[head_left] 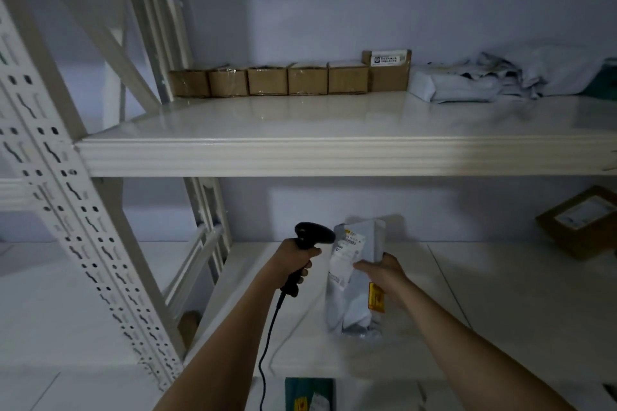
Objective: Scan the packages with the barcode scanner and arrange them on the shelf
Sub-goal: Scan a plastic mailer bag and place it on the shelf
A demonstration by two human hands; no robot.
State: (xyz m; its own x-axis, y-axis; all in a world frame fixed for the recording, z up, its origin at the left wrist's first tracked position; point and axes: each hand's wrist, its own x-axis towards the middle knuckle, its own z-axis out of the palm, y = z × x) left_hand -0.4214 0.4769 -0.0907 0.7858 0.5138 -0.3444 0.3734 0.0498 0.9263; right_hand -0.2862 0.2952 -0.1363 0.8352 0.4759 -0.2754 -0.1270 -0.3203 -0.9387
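Left hand [297, 260] is gripping the black corded barcode scanner [310, 238], aiming at the label. Right hand [380, 272] is pinching a grey poly mailer [355, 277], holding it upright above the lower shelf [467, 327]. Mailer is looking soft, light, slippery; best gripping mid-edge, clear of the label. Cardboard boxes [287, 78] are lining the upper shelf [300, 123] rear edge. Room is dim.

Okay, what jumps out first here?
Low in the middle, the left hand grips a black scanner aimed at a grey mailer bag held up by the right hand. On the upper shelf, a neat row of brown boxes lines the back.
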